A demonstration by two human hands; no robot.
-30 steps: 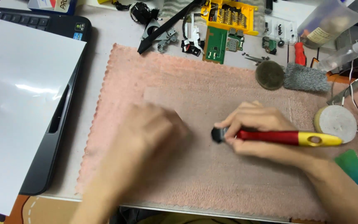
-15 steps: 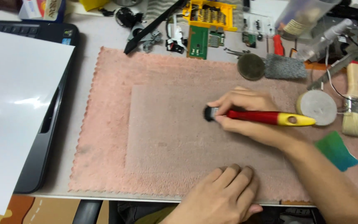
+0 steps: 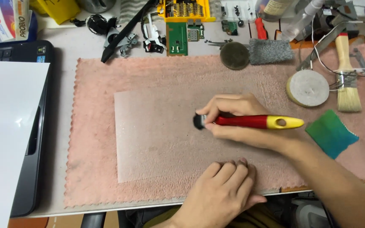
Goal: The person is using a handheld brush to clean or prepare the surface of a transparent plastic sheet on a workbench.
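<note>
A thin translucent plastic sheet [image 3: 157, 135] lies flat on a pink cloth [image 3: 93, 84]. My right hand [image 3: 237, 120] grips a tool with a red and yellow handle [image 3: 260, 122], its black round head [image 3: 199, 121] pressed on the sheet near its right side. My left hand [image 3: 220, 194] rests with curled fingers on the cloth at the sheet's near right edge and holds nothing.
A white sheet [image 3: 5, 139] covers a black laptop [image 3: 39, 139] at the left. Behind the cloth lie a green circuit board [image 3: 177, 39], a yellow bit box [image 3: 186, 10] and small parts. To the right are a paintbrush [image 3: 346, 80], a white disc [image 3: 308, 88] and a green cloth [image 3: 331, 133].
My left hand has drawn back from the sheet's left part to the near edge of the cloth. My right hand keeps the tool on the sheet, shifted slightly.
</note>
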